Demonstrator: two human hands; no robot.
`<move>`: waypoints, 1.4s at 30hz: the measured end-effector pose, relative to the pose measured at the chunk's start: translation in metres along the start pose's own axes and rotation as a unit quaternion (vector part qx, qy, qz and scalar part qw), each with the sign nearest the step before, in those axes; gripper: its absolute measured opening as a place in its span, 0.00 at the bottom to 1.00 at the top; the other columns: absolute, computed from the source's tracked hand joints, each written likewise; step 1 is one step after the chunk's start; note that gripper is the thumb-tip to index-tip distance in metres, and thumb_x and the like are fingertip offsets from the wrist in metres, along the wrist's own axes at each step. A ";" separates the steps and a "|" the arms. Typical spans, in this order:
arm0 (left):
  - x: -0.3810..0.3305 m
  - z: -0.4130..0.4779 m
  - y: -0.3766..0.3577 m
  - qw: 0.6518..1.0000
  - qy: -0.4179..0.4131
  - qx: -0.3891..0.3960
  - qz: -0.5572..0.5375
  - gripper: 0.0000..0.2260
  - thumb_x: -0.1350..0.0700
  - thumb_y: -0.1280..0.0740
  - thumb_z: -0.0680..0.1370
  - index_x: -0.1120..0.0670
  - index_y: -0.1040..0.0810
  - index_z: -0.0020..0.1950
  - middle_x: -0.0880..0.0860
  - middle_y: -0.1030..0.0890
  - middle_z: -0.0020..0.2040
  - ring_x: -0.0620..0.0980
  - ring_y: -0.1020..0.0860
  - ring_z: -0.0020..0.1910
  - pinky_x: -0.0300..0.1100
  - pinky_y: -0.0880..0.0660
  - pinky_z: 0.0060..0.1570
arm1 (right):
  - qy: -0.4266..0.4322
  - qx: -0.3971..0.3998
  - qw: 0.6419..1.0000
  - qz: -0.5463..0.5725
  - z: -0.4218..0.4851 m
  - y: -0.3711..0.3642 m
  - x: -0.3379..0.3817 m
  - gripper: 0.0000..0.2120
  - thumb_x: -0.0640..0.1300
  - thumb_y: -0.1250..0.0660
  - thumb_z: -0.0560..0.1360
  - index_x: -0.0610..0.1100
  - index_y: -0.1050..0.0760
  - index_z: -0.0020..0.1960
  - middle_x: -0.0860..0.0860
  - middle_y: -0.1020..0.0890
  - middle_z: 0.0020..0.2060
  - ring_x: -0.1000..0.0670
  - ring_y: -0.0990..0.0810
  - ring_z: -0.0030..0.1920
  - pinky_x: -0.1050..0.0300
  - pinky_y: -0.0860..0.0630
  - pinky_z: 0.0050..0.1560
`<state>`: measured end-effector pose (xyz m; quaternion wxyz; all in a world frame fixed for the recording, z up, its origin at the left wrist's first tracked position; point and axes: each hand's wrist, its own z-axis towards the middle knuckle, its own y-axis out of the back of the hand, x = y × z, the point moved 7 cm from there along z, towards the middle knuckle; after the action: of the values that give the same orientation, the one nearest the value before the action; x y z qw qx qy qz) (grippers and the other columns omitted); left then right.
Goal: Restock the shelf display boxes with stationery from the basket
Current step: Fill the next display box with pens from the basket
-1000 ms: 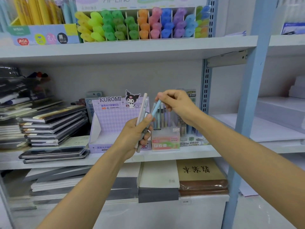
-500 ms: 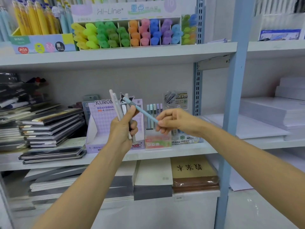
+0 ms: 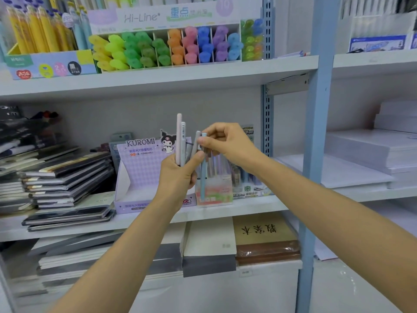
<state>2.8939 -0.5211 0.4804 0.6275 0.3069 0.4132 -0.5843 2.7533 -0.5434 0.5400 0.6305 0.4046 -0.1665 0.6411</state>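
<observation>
Left hand [image 3: 178, 175] hides pens' [image 3: 179, 136] lower ends; right hand [image 3: 228, 143] apparently pinches one.

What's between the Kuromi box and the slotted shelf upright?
Head view: a pink-green pen box, then a bluish pen display, side by side.

Two hands at centre frame: left hand [image 3: 178, 175] grips four pens [image 3: 179, 136], right hand [image 3: 228, 143] pinches one blue pen [image 3: 203, 177]. Three display boxes [image 3: 144, 175] on the middle shelf [image 3: 248, 206], two more along the top left
</observation>
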 end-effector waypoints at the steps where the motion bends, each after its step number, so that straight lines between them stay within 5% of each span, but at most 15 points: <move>1: 0.001 0.002 0.002 1.000 0.011 0.007 -0.007 0.07 0.53 0.29 0.76 0.56 0.21 0.44 0.50 0.27 0.27 0.44 0.35 0.21 0.34 0.37 0.20 | 0.006 -0.018 1.000 -0.001 0.002 0.004 0.001 0.09 0.40 0.30 0.75 0.35 0.21 0.52 0.44 0.17 0.39 0.55 0.19 0.35 0.61 0.21 0.39; 5: 0.013 0.009 0.009 0.998 0.051 0.046 -0.012 0.09 0.51 0.32 0.79 0.57 0.23 0.49 0.49 0.18 0.34 0.43 0.34 0.22 0.33 0.38 0.20 | 0.009 -0.146 0.989 0.027 0.011 0.043 -0.008 0.07 0.38 0.32 0.77 0.36 0.21 0.53 0.43 0.17 0.41 0.55 0.18 0.36 0.59 0.20 0.41; 9: 0.029 0.013 0.015 0.995 0.078 0.059 -0.005 0.09 0.51 0.33 0.79 0.56 0.27 0.45 0.50 0.26 0.32 0.43 0.34 0.24 0.34 0.35 0.22 | -0.028 -0.198 0.980 -0.003 0.021 0.064 -0.038 0.06 0.37 0.33 0.77 0.36 0.21 0.52 0.41 0.16 0.43 0.51 0.18 0.37 0.66 0.23 0.36; 14: 0.039 0.017 0.016 0.992 0.095 0.075 0.021 0.09 0.52 0.34 0.80 0.55 0.28 0.45 0.52 0.28 0.34 0.45 0.33 0.27 0.38 0.36 0.26 | -0.047 -0.181 0.977 -0.102 0.031 0.054 -0.074 0.07 0.38 0.31 0.76 0.37 0.19 0.53 0.43 0.16 0.44 0.47 0.17 0.44 0.58 0.20 0.47; 21: 0.038 0.019 0.015 0.993 0.067 0.097 0.005 0.07 0.55 0.35 0.81 0.58 0.28 0.47 0.49 0.23 0.32 0.43 0.30 0.27 0.33 0.31 0.27 | -0.018 -0.098 0.977 -0.187 0.042 0.038 -0.085 0.05 0.38 0.33 0.77 0.38 0.19 0.50 0.46 0.17 0.42 0.53 0.19 0.40 0.64 0.21 0.46; 25: 0.038 0.020 0.014 0.992 0.061 0.110 0.012 0.08 0.55 0.35 0.81 0.58 0.28 0.45 0.49 0.23 0.32 0.44 0.28 0.27 0.33 0.30 0.28 | -0.013 -0.069 0.979 -0.194 0.048 0.031 -0.085 0.07 0.38 0.31 0.77 0.37 0.20 0.53 0.44 0.16 0.42 0.47 0.17 0.44 0.62 0.20 0.48; 29: 0.040 0.020 0.011 0.991 0.059 0.118 0.013 0.09 0.55 0.35 0.81 0.59 0.28 0.46 0.48 0.23 0.31 0.43 0.28 0.27 0.33 0.29 0.27 | 0.004 -0.105 0.974 -0.202 0.051 0.025 -0.083 0.07 0.38 0.28 0.74 0.41 0.24 0.49 0.43 0.17 0.38 0.50 0.19 0.37 0.66 0.24 0.40; 32: 0.041 0.019 0.011 0.991 0.059 0.121 0.012 0.07 0.55 0.35 0.80 0.59 0.27 0.47 0.49 0.22 0.32 0.44 0.28 0.27 0.34 0.29 0.27 | 0.017 -0.126 0.954 -0.273 0.053 0.024 -0.086 0.07 0.42 0.26 0.72 0.45 0.25 0.43 0.52 0.21 0.39 0.56 0.24 0.38 0.60 0.28 0.41; 36: 0.040 0.019 0.013 0.991 0.061 0.120 0.008 0.06 0.56 0.34 0.80 0.59 0.27 0.48 0.50 0.22 0.33 0.44 0.27 0.28 0.34 0.29 0.28 | -0.006 -0.107 0.934 -0.341 0.054 0.023 -0.098 0.06 0.46 0.27 0.73 0.45 0.20 0.47 0.50 0.28 0.47 0.55 0.30 0.47 0.58 0.31 0.49; 39: 0.038 0.018 0.011 0.991 0.062 0.121 0.005 0.06 0.56 0.34 0.80 0.59 0.27 0.48 0.50 0.22 0.33 0.44 0.27 0.28 0.34 0.28 0.27 | -0.015 -0.095 0.941 -0.325 0.049 0.026 -0.093 0.09 0.47 0.30 0.75 0.45 0.18 0.53 0.48 0.27 0.49 0.53 0.29 0.49 0.57 0.30 0.52; 42: 0.036 0.015 0.009 0.990 0.058 0.125 0.015 0.06 0.56 0.34 0.80 0.59 0.26 0.47 0.50 0.22 0.33 0.45 0.27 0.28 0.35 0.28 0.27 | -0.007 -0.098 0.985 -0.139 0.041 0.026 -0.069 0.09 0.48 0.33 0.78 0.46 0.21 0.55 0.51 0.21 0.45 0.55 0.24 0.41 0.59 0.25 0.45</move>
<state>2.9044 -0.5503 0.4555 0.5680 0.4225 0.3675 -0.6032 2.7327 -0.6236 0.5224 0.7487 0.3649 -0.1752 0.5250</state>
